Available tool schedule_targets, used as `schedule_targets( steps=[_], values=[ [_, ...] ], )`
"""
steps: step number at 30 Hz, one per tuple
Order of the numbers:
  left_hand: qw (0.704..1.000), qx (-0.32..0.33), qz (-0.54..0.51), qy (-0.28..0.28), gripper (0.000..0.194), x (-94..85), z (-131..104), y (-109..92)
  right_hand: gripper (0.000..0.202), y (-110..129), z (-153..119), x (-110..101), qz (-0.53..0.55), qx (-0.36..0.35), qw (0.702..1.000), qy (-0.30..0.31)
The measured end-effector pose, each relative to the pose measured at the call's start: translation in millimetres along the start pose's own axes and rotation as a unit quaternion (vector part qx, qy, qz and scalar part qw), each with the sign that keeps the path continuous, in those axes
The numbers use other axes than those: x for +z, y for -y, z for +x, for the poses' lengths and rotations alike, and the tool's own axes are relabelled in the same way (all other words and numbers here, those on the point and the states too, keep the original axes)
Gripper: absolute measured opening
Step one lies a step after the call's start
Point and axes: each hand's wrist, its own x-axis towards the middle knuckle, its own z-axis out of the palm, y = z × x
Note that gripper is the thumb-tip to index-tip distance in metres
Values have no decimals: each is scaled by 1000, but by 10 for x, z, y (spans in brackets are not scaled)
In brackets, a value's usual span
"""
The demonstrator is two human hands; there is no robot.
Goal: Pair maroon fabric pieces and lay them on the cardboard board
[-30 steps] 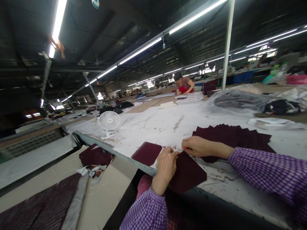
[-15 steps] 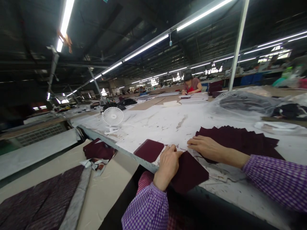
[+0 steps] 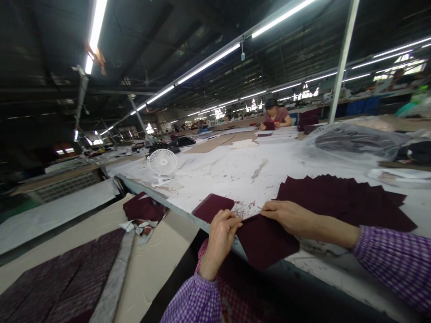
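A dark maroon fabric piece [image 3: 267,242] hangs partly over the near edge of the white table [image 3: 229,172]. My left hand [image 3: 222,229] pinches its upper left corner between thumb and fingers. At its upper right corner my right hand [image 3: 286,215] holds the same edge in a pinch, so the top edge runs straight between both hands. Left of it lies a flat maroon fabric piece [image 3: 213,206], partly behind my left hand. A fanned stack of maroon fabric pieces [image 3: 340,199] spreads behind and right of my right hand.
A small white fan [image 3: 162,162] stands at the table's left edge. Clear plastic bags [image 3: 357,139] lie at the right. Below on the left, a lower surface [image 3: 168,244] bears a wrapped dark bundle [image 3: 67,273] and fabric scraps [image 3: 143,211]. Across the table sits a co-worker [image 3: 278,117].
My right hand has come off the area by the fanned stack and gripped the fabric piece's corner. My left hand has shifted left to the other corner, and the top edge is lifted.
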Motion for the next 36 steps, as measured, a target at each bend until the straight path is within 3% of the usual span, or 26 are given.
schedule_targets(
  steps=[11,17,24,27,30,34,36],
  values=[
    [1000,-3,17,4,23,-133,-61,-3,69,182,195,-133,-167,-47,983,68],
    [1000,-2,5,2,18,-137,-60,49,67,233,343,-143,-194,-124,972,50],
    [996,-28,-83,-12,17,-169,-74,146,62,280,447,-163,-187,-150,970,53],
    [986,-57,-140,-66,17,-202,-95,215,63,344,453,-177,-196,-145,969,44],
    [986,-85,-92,-110,11,-256,-125,299,57,346,447,-169,-187,-110,976,34],
    [996,-82,3,-47,29,-330,-166,393,41,196,445,-110,-63,7,997,46],
    [997,-71,11,-20,26,-353,-180,416,30,127,456,-131,26,45,996,78]
  ],
)
